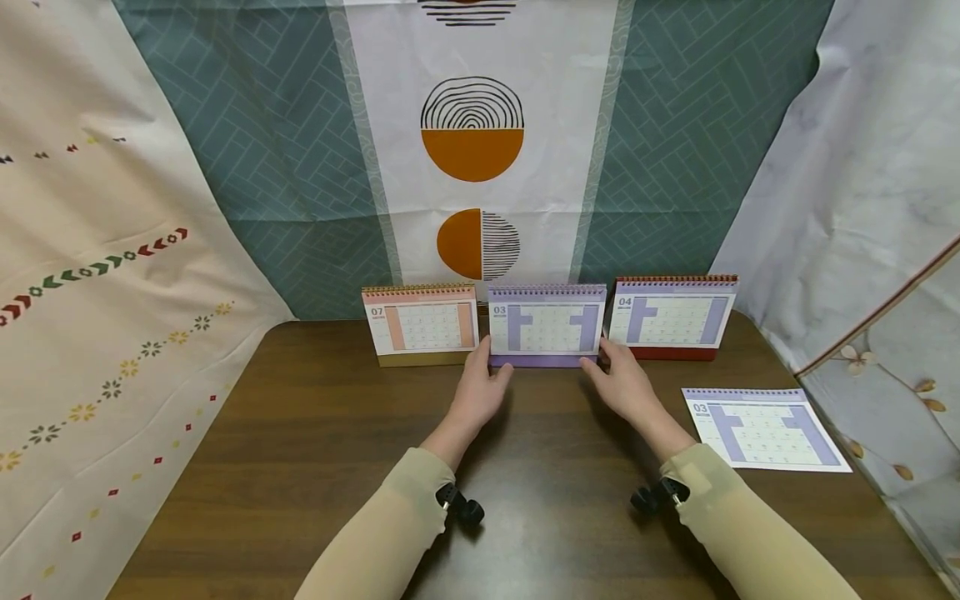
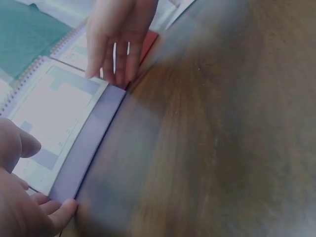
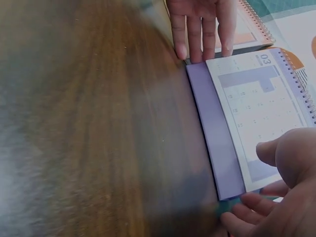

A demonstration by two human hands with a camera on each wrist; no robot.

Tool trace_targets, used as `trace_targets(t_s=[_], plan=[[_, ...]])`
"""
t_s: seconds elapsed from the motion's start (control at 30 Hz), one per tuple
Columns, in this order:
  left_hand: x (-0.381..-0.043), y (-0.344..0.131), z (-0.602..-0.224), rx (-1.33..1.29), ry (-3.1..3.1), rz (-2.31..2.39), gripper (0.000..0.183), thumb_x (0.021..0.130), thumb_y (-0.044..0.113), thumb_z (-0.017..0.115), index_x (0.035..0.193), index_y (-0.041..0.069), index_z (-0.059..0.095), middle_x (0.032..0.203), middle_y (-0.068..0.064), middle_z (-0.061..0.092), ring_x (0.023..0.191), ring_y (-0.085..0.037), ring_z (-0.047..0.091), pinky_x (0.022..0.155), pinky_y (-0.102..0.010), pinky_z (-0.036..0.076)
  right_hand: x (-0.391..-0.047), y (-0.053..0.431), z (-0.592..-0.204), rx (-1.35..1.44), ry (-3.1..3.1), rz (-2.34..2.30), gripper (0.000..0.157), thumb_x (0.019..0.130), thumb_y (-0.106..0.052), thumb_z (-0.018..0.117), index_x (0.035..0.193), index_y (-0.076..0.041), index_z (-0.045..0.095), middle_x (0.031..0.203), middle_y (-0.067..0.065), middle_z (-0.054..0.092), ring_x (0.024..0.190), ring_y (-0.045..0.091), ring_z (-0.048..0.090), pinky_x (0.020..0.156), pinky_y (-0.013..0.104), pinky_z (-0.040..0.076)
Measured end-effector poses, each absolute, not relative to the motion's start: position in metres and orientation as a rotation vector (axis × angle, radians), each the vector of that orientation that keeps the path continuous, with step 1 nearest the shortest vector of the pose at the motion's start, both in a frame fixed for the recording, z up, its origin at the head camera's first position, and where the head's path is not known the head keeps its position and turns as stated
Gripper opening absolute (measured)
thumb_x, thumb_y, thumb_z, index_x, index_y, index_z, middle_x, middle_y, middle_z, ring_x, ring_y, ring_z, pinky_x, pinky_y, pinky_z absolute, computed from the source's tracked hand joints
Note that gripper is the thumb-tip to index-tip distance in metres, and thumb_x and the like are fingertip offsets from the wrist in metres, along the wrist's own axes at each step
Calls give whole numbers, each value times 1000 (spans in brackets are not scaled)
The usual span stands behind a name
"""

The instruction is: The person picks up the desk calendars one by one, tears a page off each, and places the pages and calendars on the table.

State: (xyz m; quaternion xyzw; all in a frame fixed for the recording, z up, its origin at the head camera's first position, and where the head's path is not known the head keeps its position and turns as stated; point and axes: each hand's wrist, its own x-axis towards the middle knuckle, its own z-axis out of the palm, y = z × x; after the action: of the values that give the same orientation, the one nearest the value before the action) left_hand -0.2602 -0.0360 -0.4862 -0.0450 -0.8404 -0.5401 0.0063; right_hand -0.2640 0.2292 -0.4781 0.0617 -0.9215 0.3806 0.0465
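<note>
A purple desk calendar (image 1: 547,327) with an 03 page stands upright at the back middle of the table, between my two hands. My left hand (image 1: 478,388) is at its lower left edge and my right hand (image 1: 624,385) at its lower right edge. In the right wrist view, the left hand's fingers (image 3: 194,37) reach out straight to the calendar's side. The right hand's fingers (image 2: 121,61) also look extended, with tips beside the purple base (image 2: 89,143). Both thumbs lie toward the front of the page.
To the left stands a pink 07 calendar (image 1: 427,323) on a gold base. At right, an 04 calendar (image 1: 671,315) stands on a red base. A loose 03 calendar sheet (image 1: 772,429) lies flat near the right edge of the wooden table (image 1: 315,467). Patterned cloths (image 1: 285,125) hang behind.
</note>
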Motion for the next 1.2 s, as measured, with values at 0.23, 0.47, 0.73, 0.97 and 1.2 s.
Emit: trace_targets(t_s=[0.23, 0.47, 0.73, 0.97, 1.2], plan=[[-252, -45, -488, -221, -2587, -1690, 66, 111, 14, 63, 170, 3, 37, 155, -26, 49, 139, -36, 53, 119, -54, 42, -248, 232, -476, 186, -2791, 1180, 58, 113, -22, 65, 159, 9, 48, 142, 36, 55, 133, 48, 54, 115, 65, 43], [-242, -55, -488, -296, -2575, -1671, 60, 111, 11, 63, 168, 6, 44, 146, -22, 55, 130, -32, 54, 115, -53, 45, -236, 231, -476, 178, -2781, 1185, 56, 113, -23, 64, 157, 8, 51, 142, 35, 58, 133, 48, 56, 117, 65, 42], [-231, -64, -484, -266, -2514, -1764, 59, 111, 9, 65, 165, 1, 45, 144, -19, 59, 131, -34, 58, 117, -50, 45, -226, 226, -473, 119, -2713, 1297, 47, 112, -17, 65, 152, 6, 57, 134, 28, 60, 127, 43, 55, 117, 62, 41], [-228, -67, -487, -286, -2447, -1824, 56, 109, 4, 66, 161, 0, 48, 144, -17, 63, 135, -33, 59, 119, -49, 45, -221, 219, -473, 54, -2679, 1385, 43, 112, -14, 63, 150, 5, 57, 127, 23, 59, 119, 38, 55, 105, 52, 47], [-221, -71, -484, -278, -2411, -1859, 50, 109, 2, 65, 158, 4, 52, 142, -17, 67, 133, -32, 63, 116, -47, 48, -215, 215, -472, 21, -2673, 1418, 42, 112, -13, 64, 151, 2, 59, 125, 20, 62, 116, 34, 58, 98, 44, 50]])
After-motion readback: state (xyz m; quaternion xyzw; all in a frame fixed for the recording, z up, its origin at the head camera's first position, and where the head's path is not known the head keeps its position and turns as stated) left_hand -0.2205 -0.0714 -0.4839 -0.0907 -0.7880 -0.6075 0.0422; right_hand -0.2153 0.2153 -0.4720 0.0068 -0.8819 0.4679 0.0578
